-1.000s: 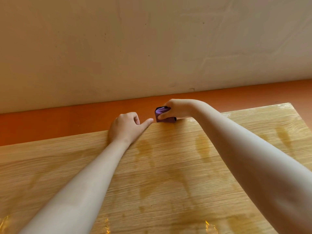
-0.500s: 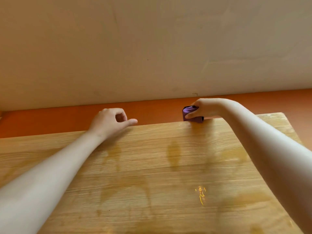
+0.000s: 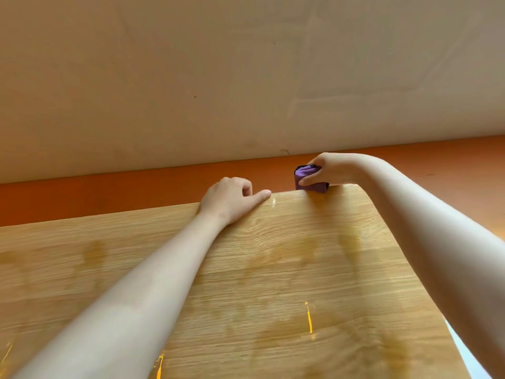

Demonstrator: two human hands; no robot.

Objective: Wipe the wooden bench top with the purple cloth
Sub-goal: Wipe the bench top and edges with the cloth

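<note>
The wooden bench top [image 3: 273, 269] was a broad, glossy slab of pale wood with fine grain running across it. Darker amber patches mottled its surface, and a few thin bright yellow glints showed toward the near side. The purple cloth [image 3: 307, 177] was bunched into a small, tight wad and sat on the top's far edge, close to the far right corner, gripped by the right hand [image 3: 328, 169].
</note>
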